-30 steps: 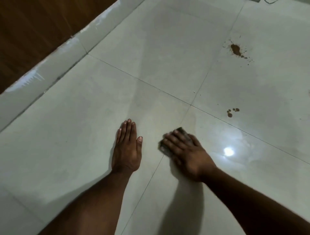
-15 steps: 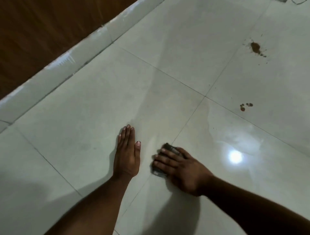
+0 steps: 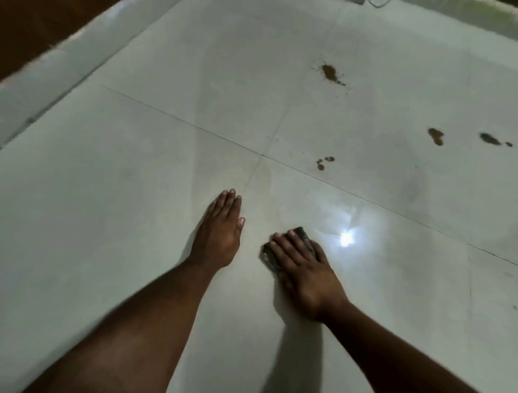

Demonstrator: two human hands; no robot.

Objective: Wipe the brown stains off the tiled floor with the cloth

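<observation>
1. Down on the tiled floor, the right hand lies flat on a small dark cloth, its fingers straight and pressing the cloth against the tile rather than curling round it; the cloth's edges show at the fingertips and to the left of them.
2. The left hand rests palm-down on bare tile just beside the right one, fingers straight and together, holding nothing.
3. Several brown stains sit well apart from the cloth, farther from the person: a cluster of small spots just beyond the nearest grout line, a larger splash farther off, and two blotches toward the right, one brown and one darker.
4. A bright reflection of a light glares on the glossy tile just right of the cloth.
5. A pale skirting strip runs along the upper left, with a dark wooden panel beyond it.
6. Nothing lies between the cloth and the nearest spots.
7. Most of the cloth is hidden under the right hand, so its shape and colour are hard to make out.
8. Something at the top edge, possibly a cord, is cut off by the frame, and the forearms are blurred.
</observation>
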